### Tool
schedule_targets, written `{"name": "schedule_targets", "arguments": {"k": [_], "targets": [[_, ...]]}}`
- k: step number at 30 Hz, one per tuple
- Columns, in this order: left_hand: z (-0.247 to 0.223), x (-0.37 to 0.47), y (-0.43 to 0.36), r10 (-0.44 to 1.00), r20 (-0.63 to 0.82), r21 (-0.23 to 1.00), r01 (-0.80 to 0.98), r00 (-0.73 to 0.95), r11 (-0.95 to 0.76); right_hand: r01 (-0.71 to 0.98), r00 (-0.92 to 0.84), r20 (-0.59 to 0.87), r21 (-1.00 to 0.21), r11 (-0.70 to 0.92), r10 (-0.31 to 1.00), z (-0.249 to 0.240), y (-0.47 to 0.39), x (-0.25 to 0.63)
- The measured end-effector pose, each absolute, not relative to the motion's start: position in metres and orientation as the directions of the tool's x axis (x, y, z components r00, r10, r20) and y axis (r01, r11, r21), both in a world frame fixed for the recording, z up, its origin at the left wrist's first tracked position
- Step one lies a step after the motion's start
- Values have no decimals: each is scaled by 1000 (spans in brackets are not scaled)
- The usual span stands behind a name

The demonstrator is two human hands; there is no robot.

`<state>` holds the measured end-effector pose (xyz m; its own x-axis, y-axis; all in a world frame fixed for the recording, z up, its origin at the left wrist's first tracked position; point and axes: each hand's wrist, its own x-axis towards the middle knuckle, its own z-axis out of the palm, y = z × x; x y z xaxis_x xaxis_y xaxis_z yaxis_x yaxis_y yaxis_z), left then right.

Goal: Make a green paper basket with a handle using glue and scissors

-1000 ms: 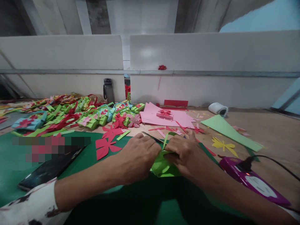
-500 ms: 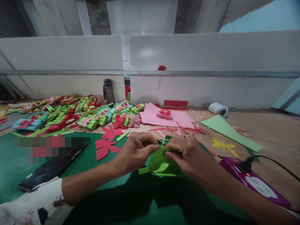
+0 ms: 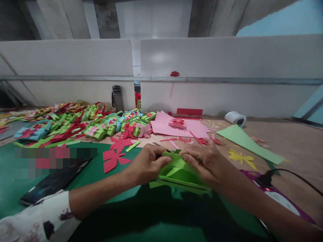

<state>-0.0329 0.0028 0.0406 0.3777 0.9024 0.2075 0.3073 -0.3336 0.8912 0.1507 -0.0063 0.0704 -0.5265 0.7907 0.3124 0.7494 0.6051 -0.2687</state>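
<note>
Before us the brown-covered table (image 3: 297, 141) runs back to white panels at its far edge. On its near side we see a green mat (image 3: 10, 188), and toward the far left corner a heap of coloured paper bags (image 3: 101, 129). Pink sheets (image 3: 161, 122) lie near the middle of the far edge, a pale green sheet (image 3: 247, 143) toward the right edge. A purple power strip (image 3: 305, 215) sits at the near right, partly behind our right forearm; a dark phone (image 3: 52, 181) lies on the mat toward the left edge.

The green paper piece (image 3: 174, 171), folded and open toward us, is held above the mat, midway between the table's left and right edges. Our left hand (image 3: 148, 163) pinches its upper left edge between thumb and fingers; our right hand (image 3: 208, 158), slightly blurred, grips its upper right side.

Pulling unevenly, we could crease the thin walls or tear a fold; squeezing too hard could flatten the hollow. A red cutout (image 3: 114, 161) lies left of our left hand, where a wide elbow might sweep it. Just behind our fingers a slim dark tool (image 3: 156, 144), its kind unclear, could snag the paper or prick us if we push farther back.
</note>
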Motion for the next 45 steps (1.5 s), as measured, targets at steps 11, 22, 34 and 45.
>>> {"name": "schedule_targets", "arguments": {"k": [11,22,34,45], "targets": [[37,-47,7,936,116,972,155,333,-176,741,-418,359,-397,542,834,69,0,165],[45,-50,6,955,72,975,182,286,-128,690,-459,359,-432,580,813,68,-2,164],[37,-59,8,955,45,999,13,295,-51,603,-626,410,-285,745,663,72,0,173],[35,-58,8,948,-12,960,-263,317,100,635,-509,633,-181,751,583,63,2,167]]}}
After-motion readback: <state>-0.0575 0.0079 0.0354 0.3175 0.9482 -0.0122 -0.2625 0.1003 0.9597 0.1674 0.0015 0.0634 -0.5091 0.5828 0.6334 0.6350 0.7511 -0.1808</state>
